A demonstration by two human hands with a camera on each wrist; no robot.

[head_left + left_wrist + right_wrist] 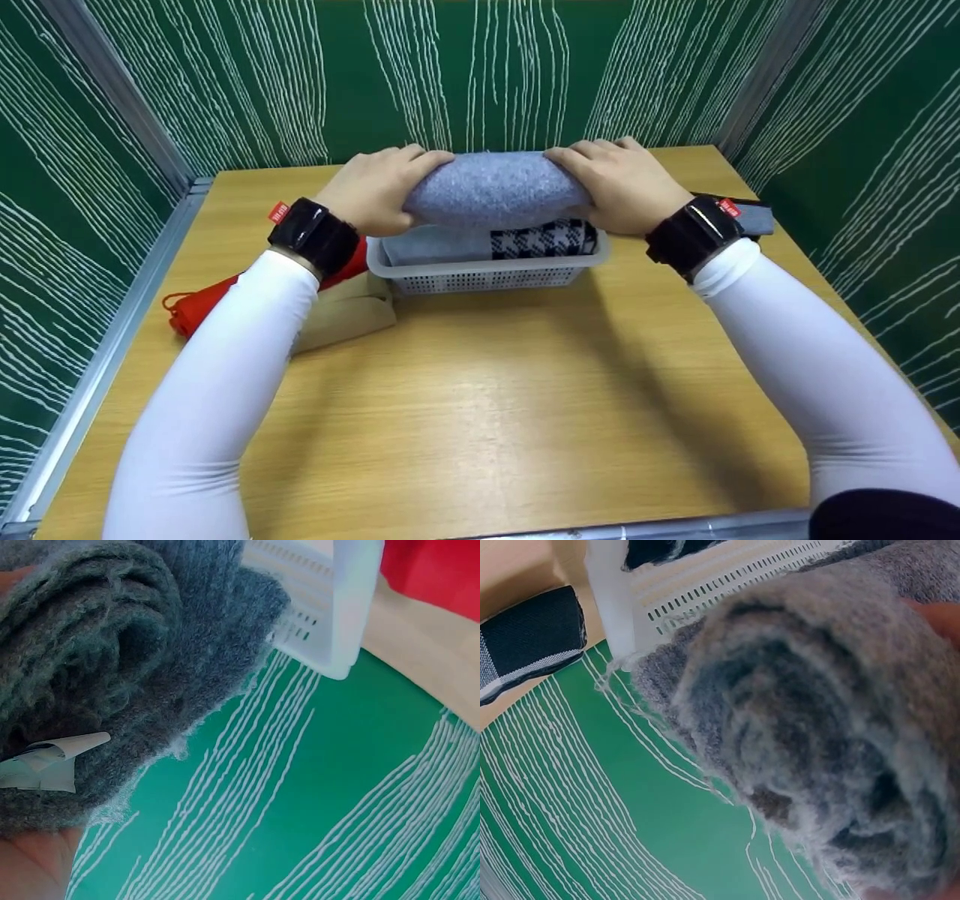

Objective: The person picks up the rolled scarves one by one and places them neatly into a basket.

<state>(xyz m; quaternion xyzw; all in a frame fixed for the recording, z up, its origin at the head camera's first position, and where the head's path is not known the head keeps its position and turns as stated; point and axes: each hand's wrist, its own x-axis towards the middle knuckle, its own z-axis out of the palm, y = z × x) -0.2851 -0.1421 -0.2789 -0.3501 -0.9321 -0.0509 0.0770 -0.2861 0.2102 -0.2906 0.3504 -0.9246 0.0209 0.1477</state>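
A rolled-up grey woollen scarf (499,191) is held level above a white plastic basket (487,268). My left hand (379,187) grips its left end and my right hand (626,184) its right end, with fingers over the far side and thumbs toward me. In the left wrist view, the coiled end of the scarf (202,652) shows fuzzy layers and a white label (52,761). The right wrist view has the other spiral end close up and blurred. Beneath, a pale rolled cloth (435,246) and a black-and-white checked roll (544,240) lie side by side in the basket, partly hidden.
Left of the basket, a beige roll (345,319) and a red roll (202,300) with a cord lie partly behind my left arm. A dark and grey folded cloth (754,217) lies at the right. Green panels with white streaks (510,75) enclose the wooden table (480,420).
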